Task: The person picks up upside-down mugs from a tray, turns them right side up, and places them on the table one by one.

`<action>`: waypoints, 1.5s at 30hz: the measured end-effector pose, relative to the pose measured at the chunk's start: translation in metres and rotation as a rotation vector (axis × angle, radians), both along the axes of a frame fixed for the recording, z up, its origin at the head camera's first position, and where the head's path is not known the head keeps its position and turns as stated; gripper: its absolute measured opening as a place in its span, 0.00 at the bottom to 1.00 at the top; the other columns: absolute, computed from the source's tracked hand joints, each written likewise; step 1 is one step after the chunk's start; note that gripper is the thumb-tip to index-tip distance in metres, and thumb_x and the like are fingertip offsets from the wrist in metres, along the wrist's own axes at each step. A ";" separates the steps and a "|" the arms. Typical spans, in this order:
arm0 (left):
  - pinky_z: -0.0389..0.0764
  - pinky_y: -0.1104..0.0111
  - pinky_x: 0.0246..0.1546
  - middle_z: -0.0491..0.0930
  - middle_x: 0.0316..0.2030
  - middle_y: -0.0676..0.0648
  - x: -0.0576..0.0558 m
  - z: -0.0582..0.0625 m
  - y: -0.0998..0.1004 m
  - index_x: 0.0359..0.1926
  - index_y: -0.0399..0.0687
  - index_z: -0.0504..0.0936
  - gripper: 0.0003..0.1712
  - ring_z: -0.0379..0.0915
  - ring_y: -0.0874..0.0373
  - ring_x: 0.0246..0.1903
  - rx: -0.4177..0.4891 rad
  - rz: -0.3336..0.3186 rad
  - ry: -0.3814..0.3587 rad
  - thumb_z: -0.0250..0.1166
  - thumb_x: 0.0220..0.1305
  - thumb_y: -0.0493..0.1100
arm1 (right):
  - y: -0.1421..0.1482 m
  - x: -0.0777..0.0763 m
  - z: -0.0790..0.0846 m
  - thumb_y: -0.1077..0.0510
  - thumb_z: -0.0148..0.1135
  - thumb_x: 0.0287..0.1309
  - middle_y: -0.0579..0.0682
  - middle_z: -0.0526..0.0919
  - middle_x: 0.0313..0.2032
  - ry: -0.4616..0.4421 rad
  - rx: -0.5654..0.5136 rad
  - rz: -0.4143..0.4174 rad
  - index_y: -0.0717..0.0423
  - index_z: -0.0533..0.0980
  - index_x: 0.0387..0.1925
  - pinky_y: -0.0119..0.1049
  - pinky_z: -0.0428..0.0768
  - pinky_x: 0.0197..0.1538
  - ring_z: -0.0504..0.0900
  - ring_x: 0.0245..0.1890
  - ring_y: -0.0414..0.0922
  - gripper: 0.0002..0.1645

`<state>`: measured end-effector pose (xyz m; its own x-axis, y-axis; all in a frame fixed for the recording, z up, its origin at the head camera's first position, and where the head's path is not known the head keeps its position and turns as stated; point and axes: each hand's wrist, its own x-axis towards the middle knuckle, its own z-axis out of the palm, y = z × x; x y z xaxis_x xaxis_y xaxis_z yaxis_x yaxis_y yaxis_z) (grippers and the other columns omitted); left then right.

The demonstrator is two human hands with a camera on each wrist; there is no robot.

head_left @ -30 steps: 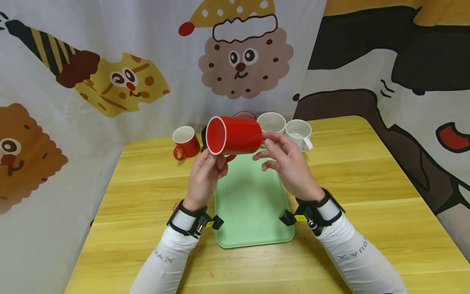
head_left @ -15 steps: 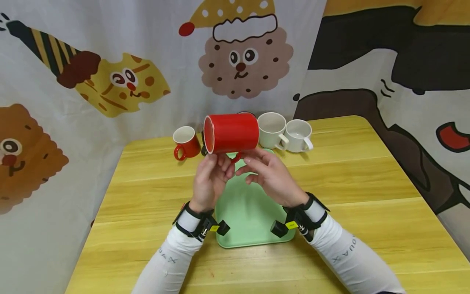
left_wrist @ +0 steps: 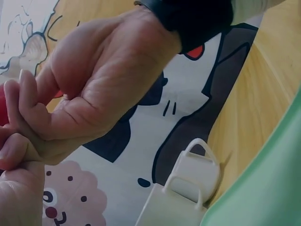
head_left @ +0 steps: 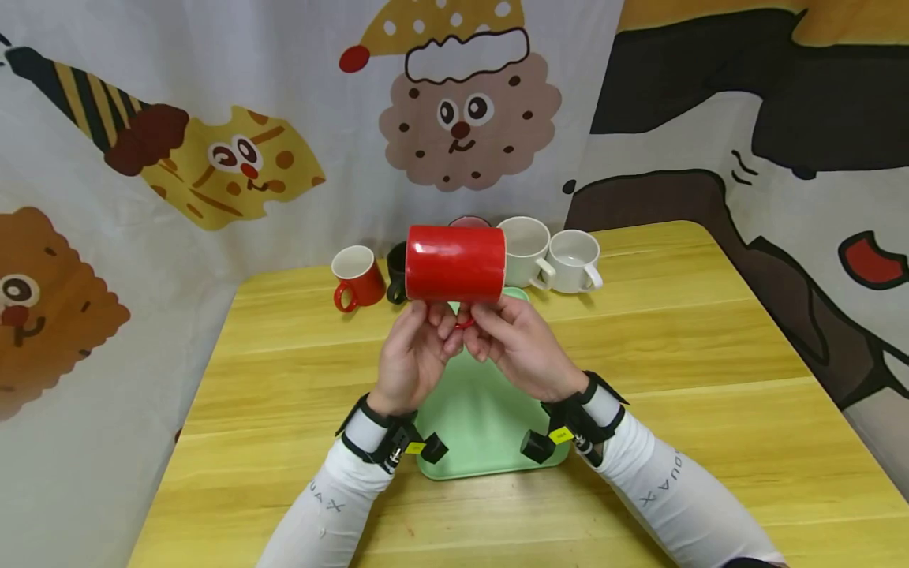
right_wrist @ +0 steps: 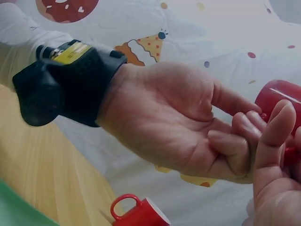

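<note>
A red mug [head_left: 456, 264] is held on its side above the green tray [head_left: 490, 426], its handle [head_left: 465, 322] pointing down among the fingers. My left hand [head_left: 412, 359] grips it from below at the left end. My right hand [head_left: 529, 347] holds it from below at the right, thumb up against the wall and fingers curled by the handle. The two hands meet at the handle and hide most of it. In the right wrist view the mug [right_wrist: 282, 94] shows behind the fingertips. The left wrist view shows only a red sliver of it.
Along the back of the wooden table [head_left: 284, 410] stand a small red mug [head_left: 360, 278], a partly hidden black mug [head_left: 396, 272] and two white mugs, one larger [head_left: 524, 248] and one smaller [head_left: 574, 260]. Another reddish mug's rim [head_left: 470, 222] shows behind the held mug. A cartoon-print curtain [head_left: 284, 71] hangs behind.
My right hand has moved left and down from the mug's right end to its handle. The mug has turned, so its opening, earlier facing left, no longer shows.
</note>
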<state>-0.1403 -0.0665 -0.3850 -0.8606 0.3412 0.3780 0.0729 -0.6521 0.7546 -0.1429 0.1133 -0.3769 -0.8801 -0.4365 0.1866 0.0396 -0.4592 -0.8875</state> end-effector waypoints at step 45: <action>0.75 0.55 0.47 0.76 0.58 0.40 -0.014 -0.002 -0.118 0.66 0.41 0.77 0.23 0.74 0.46 0.54 -1.046 0.691 0.323 0.68 0.75 0.39 | 0.165 -0.043 0.003 0.61 0.67 0.72 0.64 0.81 0.35 0.315 0.188 -0.789 0.82 0.78 0.48 0.29 0.85 0.32 0.81 0.25 0.48 0.22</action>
<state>-0.1540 -0.1842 -0.3866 -0.8966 0.1231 0.4253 0.4290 0.4793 0.7657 -0.1863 0.2780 -0.3743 -0.8580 0.2313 0.4587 -0.4889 -0.0935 -0.8673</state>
